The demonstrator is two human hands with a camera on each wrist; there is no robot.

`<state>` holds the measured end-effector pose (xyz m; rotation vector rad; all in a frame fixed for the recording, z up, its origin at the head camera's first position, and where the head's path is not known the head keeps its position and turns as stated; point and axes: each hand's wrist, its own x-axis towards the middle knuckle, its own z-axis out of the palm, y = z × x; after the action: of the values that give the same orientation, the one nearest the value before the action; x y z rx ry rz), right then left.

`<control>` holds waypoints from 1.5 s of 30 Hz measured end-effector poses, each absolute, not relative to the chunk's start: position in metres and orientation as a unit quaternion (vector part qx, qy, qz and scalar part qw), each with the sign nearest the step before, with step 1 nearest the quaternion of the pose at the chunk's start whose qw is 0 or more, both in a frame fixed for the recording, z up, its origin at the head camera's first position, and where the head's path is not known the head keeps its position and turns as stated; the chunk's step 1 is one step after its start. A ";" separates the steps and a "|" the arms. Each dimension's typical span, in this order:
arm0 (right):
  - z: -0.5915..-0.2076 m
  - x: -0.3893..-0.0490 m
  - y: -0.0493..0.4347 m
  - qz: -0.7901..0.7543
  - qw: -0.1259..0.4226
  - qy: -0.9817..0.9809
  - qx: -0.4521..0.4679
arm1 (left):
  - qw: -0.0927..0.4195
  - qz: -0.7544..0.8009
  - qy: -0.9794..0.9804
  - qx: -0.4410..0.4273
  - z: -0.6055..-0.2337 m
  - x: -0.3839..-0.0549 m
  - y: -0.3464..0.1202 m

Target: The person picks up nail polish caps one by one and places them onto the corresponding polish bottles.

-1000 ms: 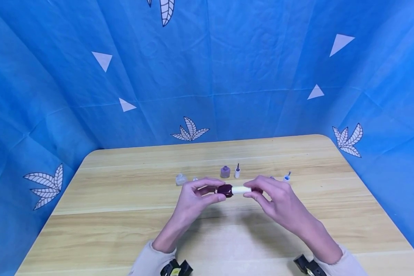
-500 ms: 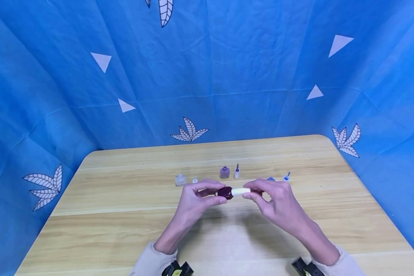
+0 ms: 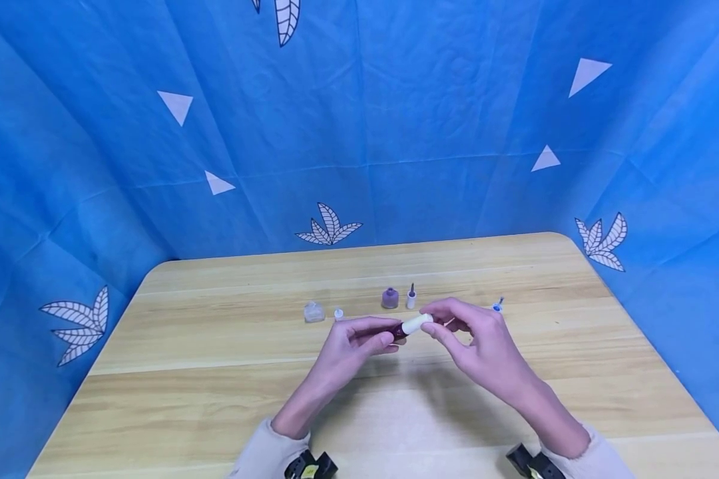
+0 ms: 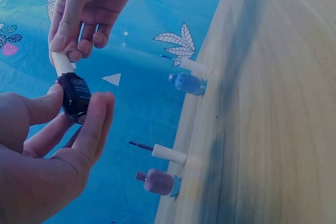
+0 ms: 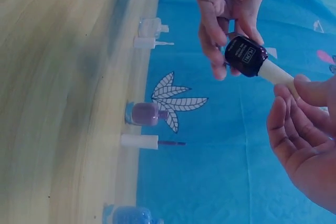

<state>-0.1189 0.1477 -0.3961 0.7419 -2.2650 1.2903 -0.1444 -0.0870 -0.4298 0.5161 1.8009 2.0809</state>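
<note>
Two bare hands hold a dark nail polish bottle (image 5: 245, 56) by its body and its white cap (image 5: 275, 73), above a wooden table (image 3: 216, 392).

The left hand (image 3: 349, 344) grips the bottle's body between thumb and fingers; the right hand (image 3: 478, 340) pinches the far end of the cap, which appears seated on the neck. The bottle is tilted, its cap toward the right hand. Beyond, uncapped on the table, stand a clear bottle (image 3: 314, 313), a purple bottle (image 3: 390, 299) and a blue bottle (image 4: 187, 83), each near a white cap with its brush pointing up. Good handling here probably means a still left hand, any twist coming from the right fingers along the cap's axis, and the neck kept upward whenever the cap is loose, since polish could run out.
</note>
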 end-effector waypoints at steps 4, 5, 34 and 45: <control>-0.399 -0.120 0.146 0.459 0.216 -0.819 0.268 | 0.182 0.715 0.651 0.179 -0.432 -0.144 -0.087; -0.401 -0.120 0.146 0.458 0.216 -0.820 0.269 | 0.186 0.709 0.656 0.178 -0.433 -0.144 -0.087; -0.418 -0.122 0.141 0.422 0.015 -0.849 0.317 | 0.175 0.519 0.813 0.198 -0.449 -0.137 -0.079; -0.424 -0.119 0.139 0.408 -0.019 -0.850 0.334 | 0.217 0.475 0.826 0.213 -0.450 -0.132 -0.081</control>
<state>-0.1188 0.1389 -0.4241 1.0613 -2.7017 1.2958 -0.1321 -0.0813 -0.4501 0.5905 2.2879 1.3156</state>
